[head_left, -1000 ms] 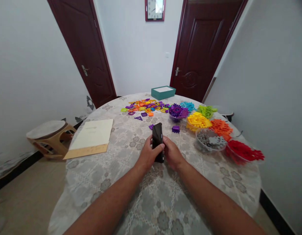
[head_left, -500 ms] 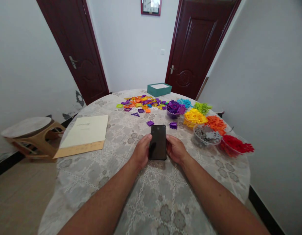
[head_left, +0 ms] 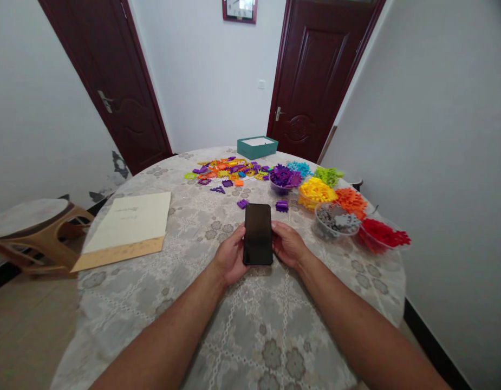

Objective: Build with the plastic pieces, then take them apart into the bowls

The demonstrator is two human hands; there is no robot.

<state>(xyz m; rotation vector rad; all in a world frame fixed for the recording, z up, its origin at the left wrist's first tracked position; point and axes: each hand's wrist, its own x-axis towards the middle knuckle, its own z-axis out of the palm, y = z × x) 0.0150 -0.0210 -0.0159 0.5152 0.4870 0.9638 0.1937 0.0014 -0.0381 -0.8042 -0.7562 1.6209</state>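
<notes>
A black smartphone (head_left: 258,235) with a dark screen is held upright-wise between both hands above the table. My left hand (head_left: 231,254) is closed on its left edge, the thumb lying along the side. On the opposite edge my right hand (head_left: 288,245) grips it, fingers partly hidden behind the phone. Just beyond the phone lie two purple plastic pieces (head_left: 281,206), one to each side of its top. Farther back spreads a loose pile of mixed coloured plastic pieces (head_left: 229,170).
Clear bowls of sorted pieces stand at the right, among them yellow (head_left: 317,192), grey (head_left: 337,221) and red (head_left: 383,235). A green box (head_left: 257,148) sits at the far edge. Paper sheets (head_left: 128,222) lie at left on the patterned tablecloth (head_left: 201,303). A stool (head_left: 34,233) stands beyond.
The view has shifted slightly, so the room and table items appear farther left. The phone is tilted a little more toward me, its screen showing larger. Both hands keep their hold.
</notes>
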